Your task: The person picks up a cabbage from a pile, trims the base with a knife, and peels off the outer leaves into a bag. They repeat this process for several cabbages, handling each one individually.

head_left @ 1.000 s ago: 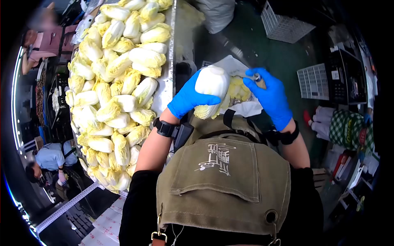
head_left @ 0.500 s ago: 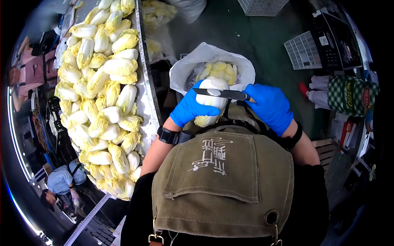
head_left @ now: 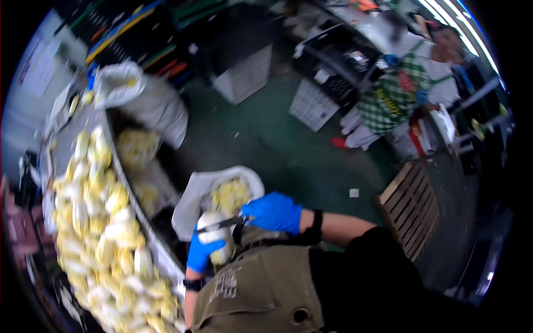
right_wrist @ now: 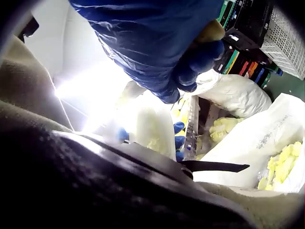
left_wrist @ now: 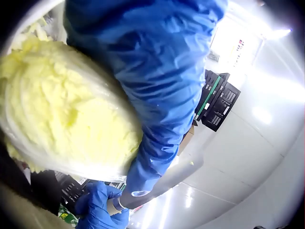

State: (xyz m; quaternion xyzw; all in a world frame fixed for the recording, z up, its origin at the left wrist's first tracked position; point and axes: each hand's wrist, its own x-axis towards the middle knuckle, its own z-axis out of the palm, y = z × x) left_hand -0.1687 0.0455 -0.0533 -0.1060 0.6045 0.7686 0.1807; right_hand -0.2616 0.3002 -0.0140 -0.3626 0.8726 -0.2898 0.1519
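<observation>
My left hand (head_left: 201,254), in a blue glove, holds a napa cabbage (head_left: 220,254) with its white base upward. The left wrist view shows its yellow leaves (left_wrist: 71,109) close up beside the gloved palm. My right hand (head_left: 273,212), also gloved in blue, grips a knife (head_left: 225,223) by its pale handle (right_wrist: 209,32). In the head view the blade lies across the cabbage's white base. Below the hands stands an open white sack (head_left: 190,194) with yellow leaf trimmings (head_left: 230,195) in it.
Many napa cabbages (head_left: 105,233) are heaped on a metal-edged table (head_left: 147,236) at my left. Filled white sacks (head_left: 158,108) stand beyond it. White crates (head_left: 313,105), a wooden pallet (head_left: 408,208) and a person in a green checked apron (head_left: 391,100) are across the floor.
The head view has swung, so the table and hands sit lower and further left. My right hand has brought the knife from beside the cabbage to its base; the left hand keeps its hold.
</observation>
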